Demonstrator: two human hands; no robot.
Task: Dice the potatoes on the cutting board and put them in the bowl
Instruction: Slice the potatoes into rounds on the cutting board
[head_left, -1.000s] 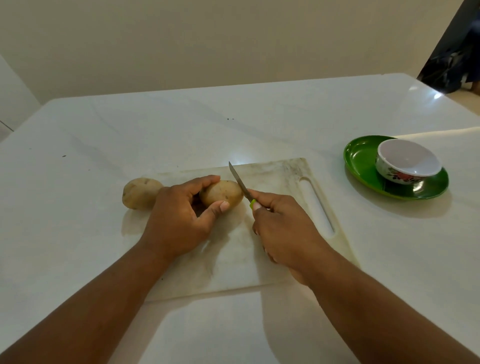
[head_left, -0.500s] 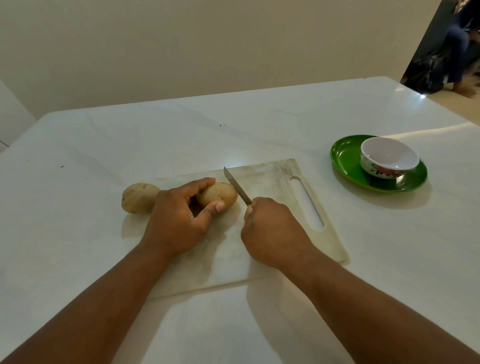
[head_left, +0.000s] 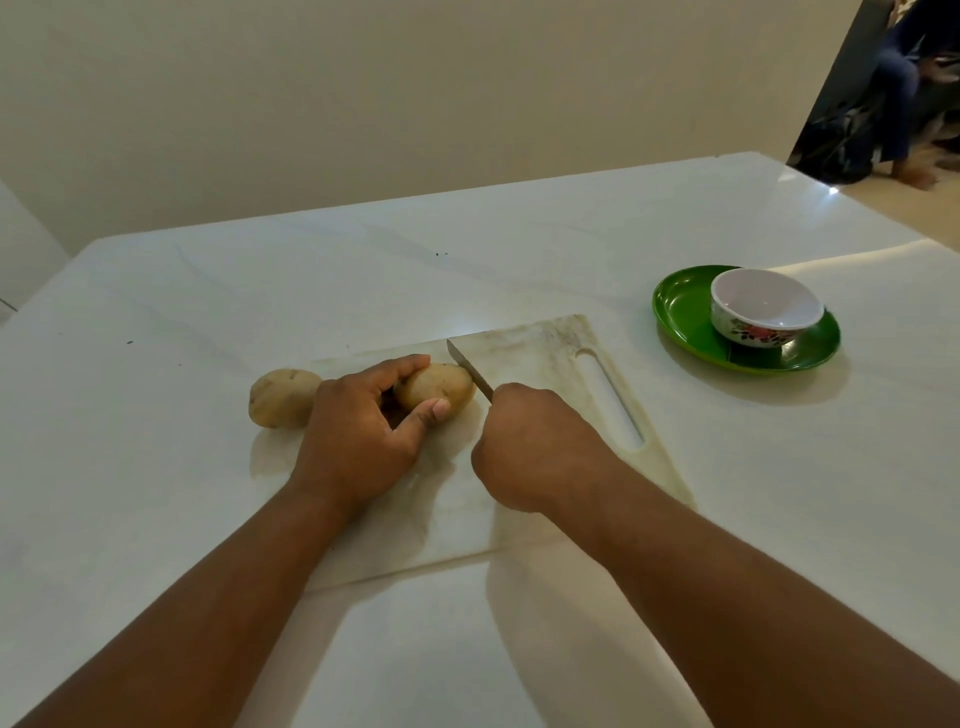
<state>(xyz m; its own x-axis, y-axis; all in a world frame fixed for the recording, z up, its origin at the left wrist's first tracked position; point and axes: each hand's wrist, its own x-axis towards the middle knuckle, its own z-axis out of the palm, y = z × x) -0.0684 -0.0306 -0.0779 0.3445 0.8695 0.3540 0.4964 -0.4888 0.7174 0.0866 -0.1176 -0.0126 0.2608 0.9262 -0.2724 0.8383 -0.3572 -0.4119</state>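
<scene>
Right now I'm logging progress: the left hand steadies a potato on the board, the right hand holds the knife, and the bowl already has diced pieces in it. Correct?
Not quite. The head view shows the bowl on the green plate is empty. The rest holds: the left hand grips a potato on the cutting board, and the right hand holds the knife.

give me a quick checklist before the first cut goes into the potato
1. Potato held steady by the left hand: ok.
2. Knife gripped in the right hand, blade at the potato's right end: ok.
3. Left thumb clear of the blade: cannot tell, it sits close.
4. Potato fully on the cutting board: ok.
5. Bowl empty and upright on the green plate: ok.
6. Second potato on the board: not ok, it overhangs the left edge.
</scene>
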